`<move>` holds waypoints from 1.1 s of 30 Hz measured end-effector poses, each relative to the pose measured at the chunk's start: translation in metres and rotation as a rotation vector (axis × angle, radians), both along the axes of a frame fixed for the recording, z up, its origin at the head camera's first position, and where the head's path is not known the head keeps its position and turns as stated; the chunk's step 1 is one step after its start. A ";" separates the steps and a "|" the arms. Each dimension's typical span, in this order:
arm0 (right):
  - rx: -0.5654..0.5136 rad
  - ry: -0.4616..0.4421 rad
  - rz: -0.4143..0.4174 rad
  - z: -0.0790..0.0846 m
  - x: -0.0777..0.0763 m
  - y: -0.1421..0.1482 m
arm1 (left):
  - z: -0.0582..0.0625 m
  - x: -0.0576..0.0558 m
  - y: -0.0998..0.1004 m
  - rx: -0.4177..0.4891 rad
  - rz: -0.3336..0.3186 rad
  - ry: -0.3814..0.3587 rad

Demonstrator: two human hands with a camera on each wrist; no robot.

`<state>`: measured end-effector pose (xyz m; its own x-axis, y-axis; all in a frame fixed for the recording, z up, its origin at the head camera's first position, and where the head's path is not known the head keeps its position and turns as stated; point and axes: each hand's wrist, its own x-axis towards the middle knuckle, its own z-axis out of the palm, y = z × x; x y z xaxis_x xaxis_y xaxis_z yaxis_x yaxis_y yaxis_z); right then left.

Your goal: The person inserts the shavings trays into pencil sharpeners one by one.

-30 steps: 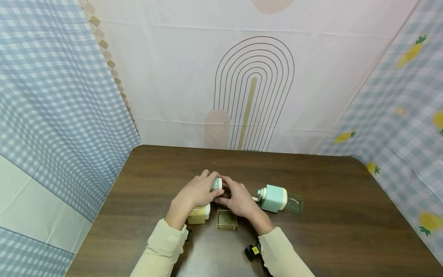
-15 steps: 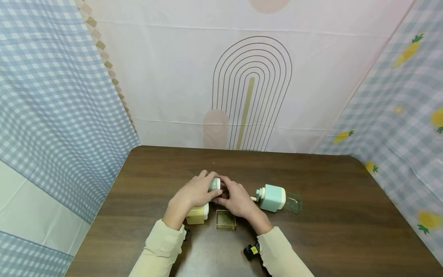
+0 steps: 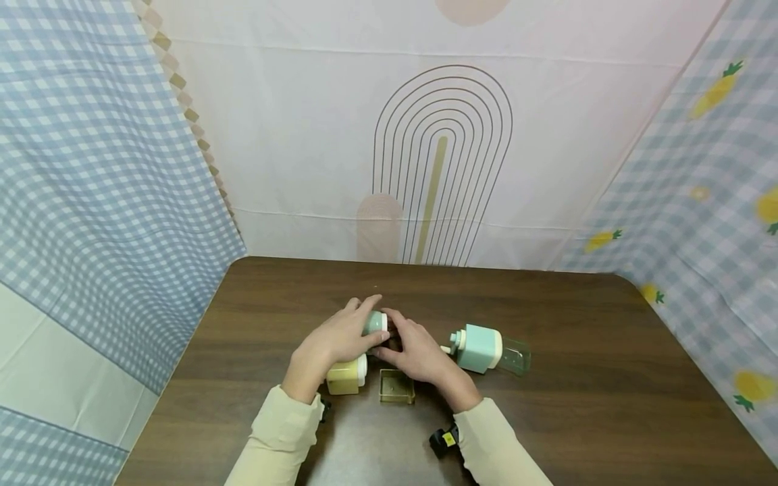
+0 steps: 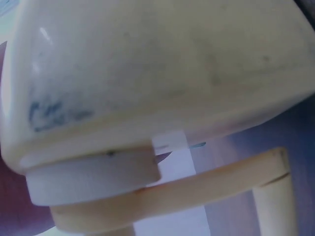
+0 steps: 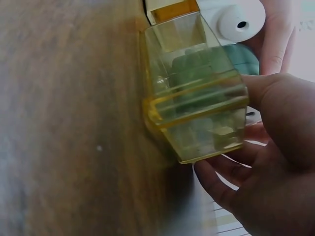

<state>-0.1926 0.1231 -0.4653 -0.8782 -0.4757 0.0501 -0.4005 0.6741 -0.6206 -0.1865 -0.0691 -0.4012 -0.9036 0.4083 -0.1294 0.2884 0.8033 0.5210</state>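
Brown wood-grain table (image 3: 608, 337), far corners rounded. Behind: white cloth (image 3: 292, 135) w/ 1 nested-arch motif (image 3: 452, 182), 1 olive bar (image 3: 433, 202) inside it & 2 pale-pink shapes (image 3: 379, 233), 1 cut by upper edge. L: blue-&-white gingham cloth (image 3: 115, 155); tan diamond border (image 3: 191, 115) betw. it & white cloth. R: paler checked cloth (image 3: 675, 196) w/ yellow fruit prints (image 3: 716, 96), green-leaved.

The held bottle (image 3: 374, 322) is green and white, the tray (image 3: 397, 399) yellow, the left cloth (image 3: 109, 148) blue-and-white checked.

A cream bottle (image 4: 172, 64) fills the side towards twelve o'clock, with dark marks (image 4: 51, 115) near nine. A white collar (image 4: 93, 177) sits towards seven; a yellowish spout (image 4: 211, 186) stretches towards four.
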 end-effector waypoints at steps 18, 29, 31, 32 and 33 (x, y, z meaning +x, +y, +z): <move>-0.056 -0.060 0.087 0.011 0.002 0.005 | 0.026 0.018 -0.004 -0.086 0.087 0.007; -0.022 -0.017 0.069 0.019 0.003 0.008 | 0.051 0.041 -0.002 -0.184 0.133 0.027; -0.016 -0.012 0.061 0.021 0.003 0.009 | 0.055 0.045 -0.002 -0.189 0.141 0.038; -0.011 -0.011 0.054 0.022 0.004 0.010 | 0.056 0.046 -0.002 -0.189 0.143 0.042; -0.009 -0.008 0.049 0.023 0.004 0.010 | 0.058 0.047 -0.002 -0.188 0.144 0.043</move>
<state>-0.1887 0.1334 -0.4419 -0.8541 -0.5179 0.0473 -0.4278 0.6480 -0.6301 -0.1390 -0.0715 -0.3435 -0.9570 0.2474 -0.1513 0.1826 0.9194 0.3484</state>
